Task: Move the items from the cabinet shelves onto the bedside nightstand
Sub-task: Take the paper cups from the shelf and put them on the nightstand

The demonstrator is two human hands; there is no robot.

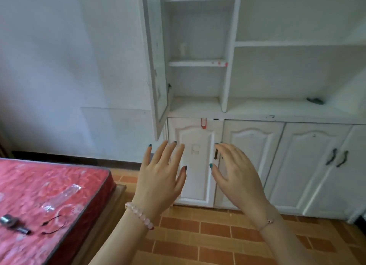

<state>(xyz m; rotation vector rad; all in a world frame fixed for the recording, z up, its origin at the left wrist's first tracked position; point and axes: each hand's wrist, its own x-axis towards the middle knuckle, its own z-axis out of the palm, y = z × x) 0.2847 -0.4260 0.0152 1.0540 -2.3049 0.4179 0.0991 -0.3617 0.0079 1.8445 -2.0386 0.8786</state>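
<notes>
I see a white cabinet [230,46] whose narrow shelf [198,63] carries one small pale container [183,49], too blurred for me to identify. A dark object [315,100] lies far to the right on its wide bottom shelf [267,109]. The bed's red mattress [49,177] holds a clear plastic wrapper [65,197], a thin black cord [54,226] and a dark cylindrical gadget [13,224] near the left edge of my view.

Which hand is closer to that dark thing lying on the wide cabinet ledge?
The right hand. The dark thing lies above and to the right of it; the left hand is farther off to the left.
</notes>
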